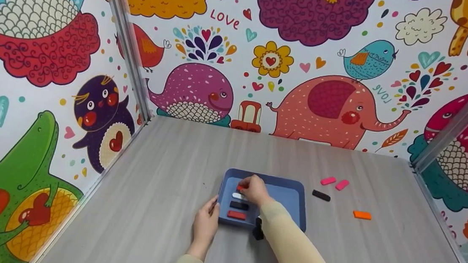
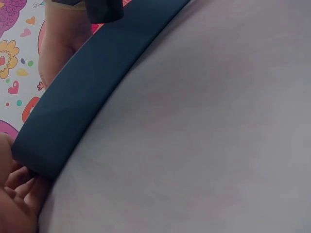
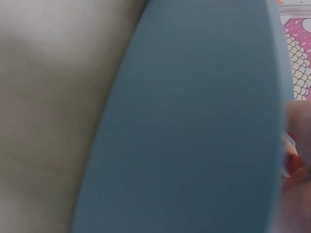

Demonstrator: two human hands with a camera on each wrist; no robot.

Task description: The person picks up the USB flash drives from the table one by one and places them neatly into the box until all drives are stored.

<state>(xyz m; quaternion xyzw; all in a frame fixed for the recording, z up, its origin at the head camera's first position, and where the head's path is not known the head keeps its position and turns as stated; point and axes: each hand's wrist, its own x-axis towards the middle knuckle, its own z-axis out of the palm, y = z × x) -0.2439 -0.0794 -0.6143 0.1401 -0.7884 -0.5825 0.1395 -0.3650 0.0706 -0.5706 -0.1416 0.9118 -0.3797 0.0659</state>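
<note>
Blue tray (image 1: 290, 195) is shallow; pinched block (image 1: 240, 188) looks red.

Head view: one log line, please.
left hand: holds blue tray; right hand: pinches red piece; outside tray: pink pieces, black piece, orange piece

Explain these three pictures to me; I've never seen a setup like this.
There's no machine, just a person's two bare hands. The wide picture comes from a camera on the head, looking forward and down; the close-ups come from cameras on the left and right wrists, mostly filled by tray wall and tabletop.

On the table, the left hand grips the edge of a blue tray. The right hand appears to pinch a red-orange piece inside it, beside white, black and red ones. Right of the tray lie two pink pieces, one black, one orange.
</note>
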